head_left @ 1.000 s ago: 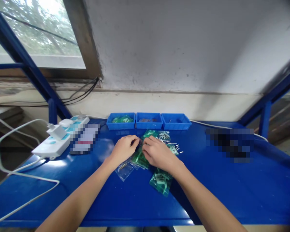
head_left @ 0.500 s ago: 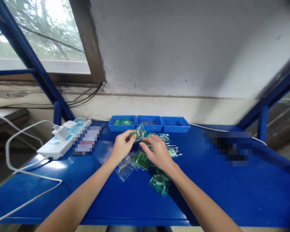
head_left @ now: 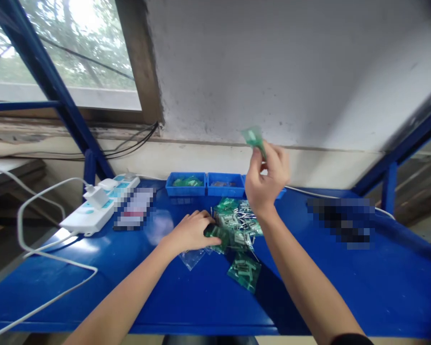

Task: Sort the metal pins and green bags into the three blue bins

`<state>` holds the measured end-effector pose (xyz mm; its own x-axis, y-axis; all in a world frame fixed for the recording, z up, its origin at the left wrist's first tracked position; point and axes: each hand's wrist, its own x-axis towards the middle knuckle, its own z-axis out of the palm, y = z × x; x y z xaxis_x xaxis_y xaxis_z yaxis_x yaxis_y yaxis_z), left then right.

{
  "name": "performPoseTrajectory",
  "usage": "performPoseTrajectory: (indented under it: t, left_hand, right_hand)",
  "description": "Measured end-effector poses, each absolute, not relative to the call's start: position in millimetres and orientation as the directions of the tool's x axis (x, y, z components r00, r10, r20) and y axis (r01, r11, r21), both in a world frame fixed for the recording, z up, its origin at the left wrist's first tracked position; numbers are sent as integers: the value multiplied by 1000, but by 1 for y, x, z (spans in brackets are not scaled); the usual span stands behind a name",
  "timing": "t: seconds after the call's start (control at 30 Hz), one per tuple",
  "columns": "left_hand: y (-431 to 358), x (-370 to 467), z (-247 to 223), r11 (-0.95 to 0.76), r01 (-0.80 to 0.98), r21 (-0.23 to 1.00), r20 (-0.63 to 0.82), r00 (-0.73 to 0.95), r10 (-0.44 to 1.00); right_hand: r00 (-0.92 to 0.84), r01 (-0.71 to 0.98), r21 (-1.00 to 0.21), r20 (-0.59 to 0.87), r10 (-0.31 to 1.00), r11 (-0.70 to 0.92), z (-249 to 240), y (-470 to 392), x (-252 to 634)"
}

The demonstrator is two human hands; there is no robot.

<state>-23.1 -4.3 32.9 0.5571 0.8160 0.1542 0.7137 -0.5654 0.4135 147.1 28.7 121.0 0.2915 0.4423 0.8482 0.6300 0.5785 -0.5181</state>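
Observation:
Raised above the table in front of the wall, my right hand [head_left: 267, 175] pinches a small green plastic bag [head_left: 253, 137] with something pale inside. My left hand [head_left: 194, 231] is low at the left side of a heap of green bags [head_left: 239, 223]; its thumb and fingers are apart over a green bag [head_left: 219, 237], and its fingertips are partly hidden. White strips and thin metal pieces show in and among the heap. A single green bag [head_left: 244, 271] lies nearer me, and a clear bag [head_left: 191, 258] pokes out below my left hand.
Along the back stand blue bins: the left bin [head_left: 186, 190] holds green bags, the middle bin [head_left: 225, 190] small pieces; my right hand covers most of another. A white power strip [head_left: 93, 215] with cables and a phone [head_left: 134, 208] lie left. A blurred black object [head_left: 341, 223] lies right.
My right hand has risen from the heap up and to the right with a green bag. My left hand has let go of the bag and come down onto the heap.

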Motion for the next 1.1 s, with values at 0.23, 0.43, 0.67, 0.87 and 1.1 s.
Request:
performPoseTrajectory:
  t: [0.23, 0.43, 0.67, 0.87, 1.1]
  left_hand:
    - [5, -28, 34, -436, 679, 591, 176, 419, 891]
    - [2, -26, 44, -571, 536, 621, 528, 252, 811]
    - [-6, -17, 41, -666, 464, 584, 554, 371, 745]
    - [0, -12, 35, -160, 86, 983, 133, 259, 957]
    - [24, -46, 92, -559, 522, 644, 757, -334, 561]
  right_hand:
    - [-259, 710, -379, 643, 721, 593, 75, 47, 117]
    - [-90, 398, -904, 133, 987, 158, 46, 9, 138]
    - [8, -64, -989, 136, 991, 136, 40, 1, 147]
    - [-128, 465, -630, 648, 751, 622, 36, -10, 144]
    - [-143, 622, -461, 728, 671, 633, 41, -17, 145]
